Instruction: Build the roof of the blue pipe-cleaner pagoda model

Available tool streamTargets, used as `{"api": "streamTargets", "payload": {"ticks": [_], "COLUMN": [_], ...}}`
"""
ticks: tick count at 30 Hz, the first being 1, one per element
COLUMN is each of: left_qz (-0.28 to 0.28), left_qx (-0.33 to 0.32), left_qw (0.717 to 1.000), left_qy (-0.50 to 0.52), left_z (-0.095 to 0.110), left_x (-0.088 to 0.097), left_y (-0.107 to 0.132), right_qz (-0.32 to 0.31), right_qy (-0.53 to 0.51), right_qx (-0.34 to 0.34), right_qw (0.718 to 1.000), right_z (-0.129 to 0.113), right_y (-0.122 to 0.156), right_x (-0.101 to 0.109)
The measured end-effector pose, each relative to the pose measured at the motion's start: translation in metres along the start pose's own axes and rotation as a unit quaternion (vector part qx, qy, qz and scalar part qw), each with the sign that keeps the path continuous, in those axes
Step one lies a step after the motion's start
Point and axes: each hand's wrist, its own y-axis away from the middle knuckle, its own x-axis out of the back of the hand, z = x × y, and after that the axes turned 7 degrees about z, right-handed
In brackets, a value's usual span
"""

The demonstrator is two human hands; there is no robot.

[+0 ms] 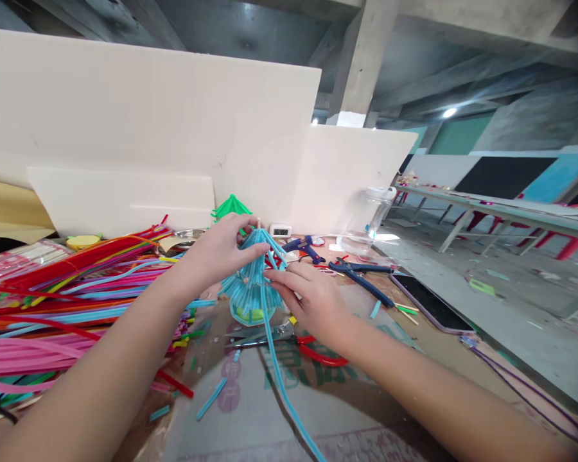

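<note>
A small cone-shaped model made of light blue straws point(251, 282) stands on the table just ahead of me. My left hand point(221, 251) is closed around its top, fingers pinching the straw tips. My right hand point(304, 292) rests against its right side, fingers pressing a long blue straw point(282, 378) that trails down toward me. Red-handled scissors point(289, 339) lie under my right wrist on the cardboard-covered table point(250, 417).
A big heap of coloured straws point(58, 301) fills the left. A green straw model point(230, 206), blue glue guns point(304, 245), blue pliers point(361, 276), a phone point(431, 301) and a clear jar point(372, 208) lie beyond. White boards point(149, 115) stand behind. Table edge at right.
</note>
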Motion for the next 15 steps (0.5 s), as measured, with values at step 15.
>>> {"api": "streamTargets", "payload": {"ticks": [15], "left_qz": [-0.046], "left_qx": [-0.005], "left_qw": [0.998], "left_qy": [0.031], "left_z": [0.002], "left_x": [0.009], "left_y": [0.003], "right_qz": [0.077], "right_qy": [-0.041], "right_qx": [-0.013], "right_qw": [0.996], "right_z": [-0.002], "right_y": [-0.003], "right_x": [0.013]}}
